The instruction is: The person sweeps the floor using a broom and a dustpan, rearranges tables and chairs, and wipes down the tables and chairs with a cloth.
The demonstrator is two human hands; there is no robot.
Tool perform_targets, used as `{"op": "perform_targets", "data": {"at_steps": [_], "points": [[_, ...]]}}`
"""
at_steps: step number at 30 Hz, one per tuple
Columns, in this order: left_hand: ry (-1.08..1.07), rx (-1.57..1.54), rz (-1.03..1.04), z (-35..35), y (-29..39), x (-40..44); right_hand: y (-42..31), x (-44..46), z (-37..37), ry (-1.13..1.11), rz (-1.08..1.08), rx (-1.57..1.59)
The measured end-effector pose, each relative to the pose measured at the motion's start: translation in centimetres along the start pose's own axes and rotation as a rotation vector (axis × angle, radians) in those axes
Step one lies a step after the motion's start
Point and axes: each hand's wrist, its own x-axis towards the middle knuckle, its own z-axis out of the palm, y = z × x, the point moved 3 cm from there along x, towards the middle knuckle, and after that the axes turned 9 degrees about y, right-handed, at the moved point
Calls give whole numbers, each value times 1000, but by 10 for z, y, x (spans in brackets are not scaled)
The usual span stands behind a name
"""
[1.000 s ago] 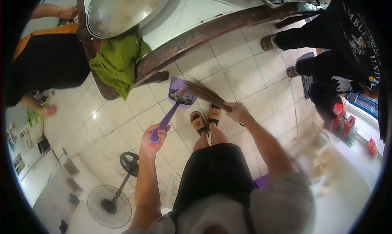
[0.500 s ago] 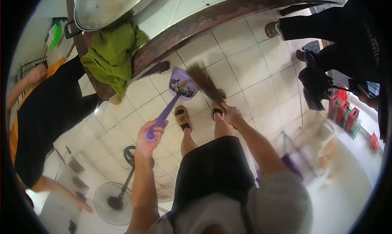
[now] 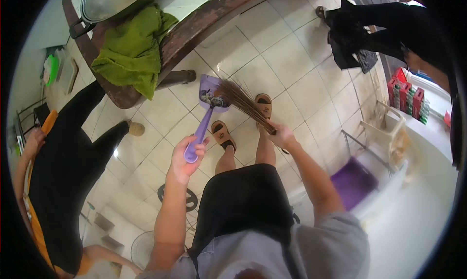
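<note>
Dustpan, gripped by the left hand, is beyond the sandals; the right hand clasps the broom, bristles at the dustpan's edge. Keeping it level should hold debris in.

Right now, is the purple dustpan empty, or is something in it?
Not empty: the dustpan holds grey and dark debris, with bare purple plastic showing toward its far edge.

I make this out, from my distant seat, as a kitchen, whether a home's or an eatery's I cannot tell: a large glass-lidded pan and green towel on a worn, brown-edged table, above pale floor tiles.
</note>
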Motion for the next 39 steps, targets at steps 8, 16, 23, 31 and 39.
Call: {"op": "perform_targets", "data": {"at_steps": [8,16,23,31,39], "points": [[70,271,33,-5,21,-25,54,54,-2,337,291,277],[110,405,-41,-3,27,-7,46,-52,50,-52,229,264],[181,460,25,10,14,-5,73,57,-18,384,223,203],[178,443,25,4,9,-12,103,8,106,165,56,11],[189,496,57,4,7,-32,190,-104,24,400,572,560]]}}
